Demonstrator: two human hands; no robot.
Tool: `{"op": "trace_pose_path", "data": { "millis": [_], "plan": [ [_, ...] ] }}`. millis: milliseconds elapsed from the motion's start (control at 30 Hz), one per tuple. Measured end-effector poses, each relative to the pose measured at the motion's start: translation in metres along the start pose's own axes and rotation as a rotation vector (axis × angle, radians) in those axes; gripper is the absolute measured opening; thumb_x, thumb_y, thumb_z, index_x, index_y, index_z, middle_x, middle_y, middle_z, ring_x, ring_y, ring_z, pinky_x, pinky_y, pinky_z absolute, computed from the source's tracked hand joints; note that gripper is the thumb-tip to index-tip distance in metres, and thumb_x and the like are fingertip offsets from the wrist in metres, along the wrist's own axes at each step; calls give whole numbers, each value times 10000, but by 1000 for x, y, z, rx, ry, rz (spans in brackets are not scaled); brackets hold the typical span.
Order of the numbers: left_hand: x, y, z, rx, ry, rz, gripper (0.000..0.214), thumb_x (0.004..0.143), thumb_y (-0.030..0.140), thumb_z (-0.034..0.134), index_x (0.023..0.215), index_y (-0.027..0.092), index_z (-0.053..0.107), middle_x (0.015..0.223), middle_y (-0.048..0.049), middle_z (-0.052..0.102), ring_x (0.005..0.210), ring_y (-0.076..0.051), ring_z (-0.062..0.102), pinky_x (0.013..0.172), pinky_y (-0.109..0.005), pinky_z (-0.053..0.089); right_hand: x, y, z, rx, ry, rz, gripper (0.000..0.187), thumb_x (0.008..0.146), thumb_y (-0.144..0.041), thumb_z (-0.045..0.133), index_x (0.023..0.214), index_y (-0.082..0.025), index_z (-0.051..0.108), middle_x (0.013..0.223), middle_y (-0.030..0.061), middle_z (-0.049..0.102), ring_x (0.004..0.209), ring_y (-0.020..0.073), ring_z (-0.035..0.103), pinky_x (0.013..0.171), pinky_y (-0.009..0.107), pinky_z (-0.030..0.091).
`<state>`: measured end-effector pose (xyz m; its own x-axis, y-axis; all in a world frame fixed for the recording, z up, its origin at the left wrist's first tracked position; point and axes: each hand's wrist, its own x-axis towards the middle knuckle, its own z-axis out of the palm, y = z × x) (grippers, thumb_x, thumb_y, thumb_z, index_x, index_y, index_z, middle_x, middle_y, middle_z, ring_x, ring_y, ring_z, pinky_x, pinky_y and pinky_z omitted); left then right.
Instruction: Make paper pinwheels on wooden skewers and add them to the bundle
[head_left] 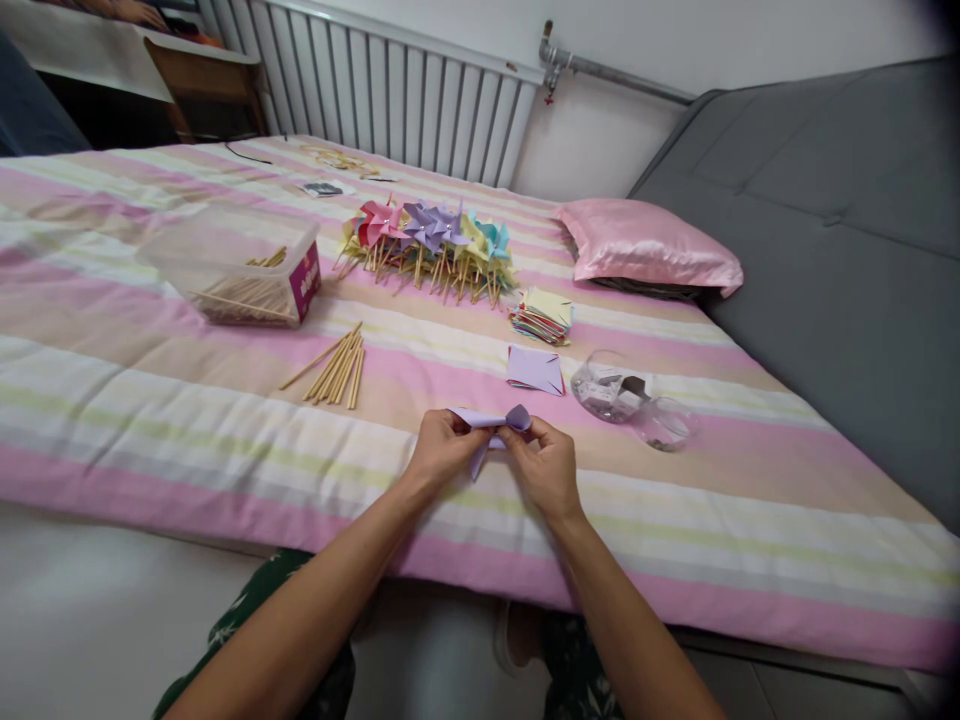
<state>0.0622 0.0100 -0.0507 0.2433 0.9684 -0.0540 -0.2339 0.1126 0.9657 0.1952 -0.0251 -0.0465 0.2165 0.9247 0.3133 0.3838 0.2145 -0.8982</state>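
Observation:
A purple paper pinwheel [480,418], its corners partly folded in, is pinched between both of my hands above the bed's front edge. My left hand [448,445] grips its left side, thumb pointing inward. On the other side, my right hand [541,462] presses a curled flap toward the centre; the fingertips behind the paper are hidden. Just beyond my hands lies a small stack of cut paper squares [535,370], purple on top. A thicker stack of coloured squares [545,314] sits behind it. To the left, several wooden sticks [337,368] lie loosely together.
Finished pinwheels [424,235] lie grouped farther back on the striped bedspread [420,345]. A clear plastic box [232,260] with sticks stands at the left. Small clear containers [611,390] are at the right. A pink pillow [652,245] rests near the grey headboard [825,200].

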Motion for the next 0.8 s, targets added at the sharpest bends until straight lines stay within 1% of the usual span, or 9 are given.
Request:
{"op": "trace_pose_path", "data": {
  "millis": [467,800],
  "plan": [
    [0,-5,0,-7,12,43,231,620,254,722,772,80,734,714,-79,707,628,-168,622,623,-272,472,1,-1,1,125,-20,54,197,756,-337,629,796,-152,684,752,27,690,719,176,598,700,289,452],
    [2,-14,-1,60,46,93,273,652,303,719,792,69,721,762,-106,718,650,-186,640,620,-279,487,2,3,3,184,-37,109,228,751,-354,620,814,-145,688,758,33,697,719,177,608,696,296,476]
  ]
}}
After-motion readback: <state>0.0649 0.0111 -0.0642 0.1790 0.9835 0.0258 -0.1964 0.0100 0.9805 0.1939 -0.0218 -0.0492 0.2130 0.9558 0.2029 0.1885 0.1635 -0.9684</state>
